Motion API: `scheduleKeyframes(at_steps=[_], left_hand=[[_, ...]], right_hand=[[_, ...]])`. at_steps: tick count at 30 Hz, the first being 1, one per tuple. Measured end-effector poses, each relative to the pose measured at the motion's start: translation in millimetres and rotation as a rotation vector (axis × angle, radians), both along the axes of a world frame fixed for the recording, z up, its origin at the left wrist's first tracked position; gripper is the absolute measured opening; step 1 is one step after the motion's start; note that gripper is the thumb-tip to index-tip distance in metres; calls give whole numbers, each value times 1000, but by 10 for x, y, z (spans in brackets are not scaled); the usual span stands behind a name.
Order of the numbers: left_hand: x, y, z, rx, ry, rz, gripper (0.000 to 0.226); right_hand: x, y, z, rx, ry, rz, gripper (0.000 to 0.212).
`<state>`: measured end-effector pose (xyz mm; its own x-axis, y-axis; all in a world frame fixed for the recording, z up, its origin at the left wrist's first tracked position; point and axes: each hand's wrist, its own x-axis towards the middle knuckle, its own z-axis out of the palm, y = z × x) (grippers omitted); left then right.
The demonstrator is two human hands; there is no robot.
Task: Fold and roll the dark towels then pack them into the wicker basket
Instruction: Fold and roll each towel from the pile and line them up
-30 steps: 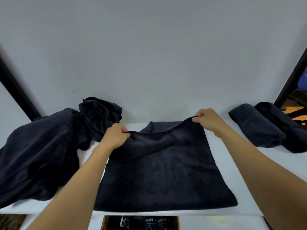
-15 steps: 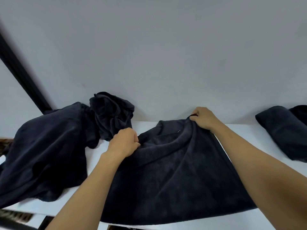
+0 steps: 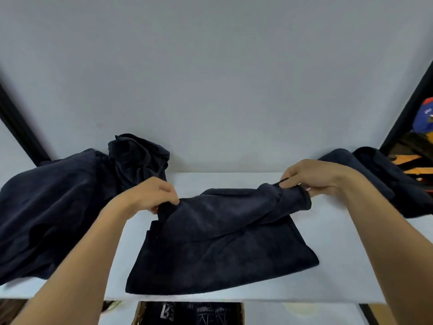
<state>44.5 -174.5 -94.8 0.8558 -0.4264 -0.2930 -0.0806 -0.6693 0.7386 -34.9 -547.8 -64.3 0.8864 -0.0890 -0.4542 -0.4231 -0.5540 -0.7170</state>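
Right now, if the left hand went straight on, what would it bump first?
Likely the grey wall behind the white table; the left hand aims just right of the crumpled towels, but depth is unclear.

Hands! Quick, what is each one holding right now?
The left hand pinches the dark towel at its far edge.
The right hand pinches the same towel's far edge too.

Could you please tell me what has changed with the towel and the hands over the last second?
The left hand and right hand, still pinching the far corners of the middle towel, drew apart and toward the person. This stretched that edge taut above the table and started a fold over the near half. Nothing was released. The loose heap on the left and the rolled towels on the right stayed put.
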Motion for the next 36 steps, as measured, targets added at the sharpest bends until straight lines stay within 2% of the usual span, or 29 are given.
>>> scheduleKeyframes(at_steps=[2, 4, 8, 10, 11, 13, 16, 20, 23, 26, 29, 31, 33, 36], left_hand=[[-27, 30, 12, 75, -29, -28, 18], [-67, 1, 9, 124, -69, -60, 22], [-87, -104, -27, 60, -230, 66, 13], [-26, -169, -107, 57, -341, 173, 13], [9, -196, -165, 75, -371, 222, 13], [84, -231, -323, 160, -393, 299, 12], [154, -262, -498, 205, -376, 365, 12], [224, -298, -493, 57, -278, 352, 11], [268, -291, -424, -115, -157, 395, 9], [243, -286, -355, -239, 9, 402, 11], [206, -289, -302, -256, 130, 399, 15], [192, -287, -275, -246, 190, 378, 13], [154, -297, -248, -273, 213, 351, 11], [113, -320, -169, -432, 63, 415, 8]], right_hand=[[-33, -21, -38, -150, 29, 38, 9], [-26, -36, -60, -210, -34, 37, 8], [103, 68, -80, 28, -172, -84, 6], [246, 157, -169, 50, -228, -174, 5], [326, 204, -231, 5, -250, -206, 7], [465, 262, -388, -219, -258, -170, 16], [572, 319, -556, -534, -136, -17, 31], [591, 356, -446, -736, 7, 90, 30], [602, 347, -332, -786, 123, 140, 28], [566, 295, -302, -704, 215, 149, 30], [453, 258, -253, -683, 271, 145, 43], [394, 217, -262, -618, 263, 157, 40], [364, 155, -328, -384, 141, 70, 27], [308, 106, -364, 88, -169, -244, 13]])
